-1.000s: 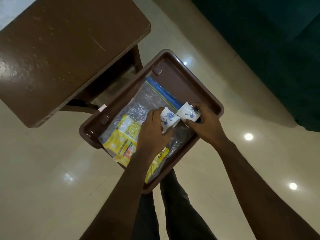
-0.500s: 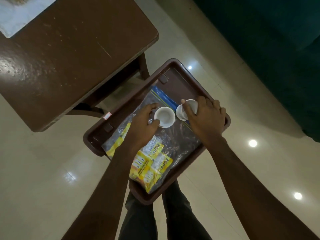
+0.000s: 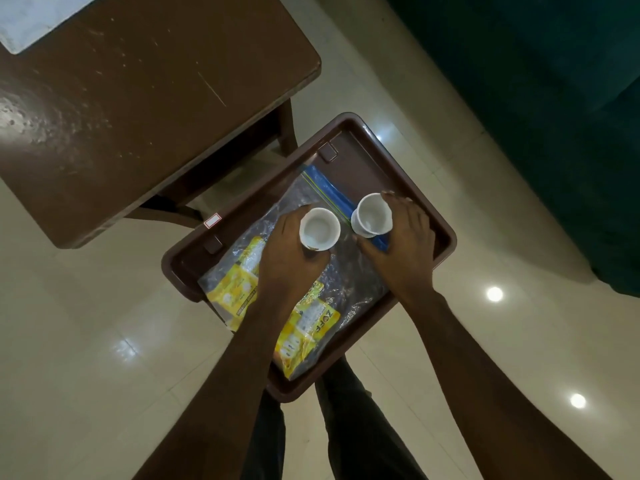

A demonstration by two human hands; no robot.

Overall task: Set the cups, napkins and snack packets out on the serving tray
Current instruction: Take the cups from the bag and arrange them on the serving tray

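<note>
A brown serving tray [image 3: 360, 140] rests on my lap. On it lies a clear zip bag [image 3: 346, 289] with a blue seal, holding several yellow snack packets [image 3: 235, 289]. My left hand [image 3: 287, 258] grips a white cup [image 3: 319, 229], held upright with its mouth up over the bag. My right hand [image 3: 401, 244] grips a second white cup [image 3: 371, 215], also upright, over the bag's blue seal. Whether the cups touch the bag I cannot tell. No napkins are visible.
A dark brown wooden table [image 3: 138, 109] stands at the upper left, with a white mat [image 3: 31, 19] at its far corner. Glossy cream floor tiles surround the tray. A dark green sofa [image 3: 554, 116] fills the upper right.
Both cups were tilted on their sides a second ago; they now stand upright, mouths up, and have moved apart. The view has shifted so the tray sits lower.
</note>
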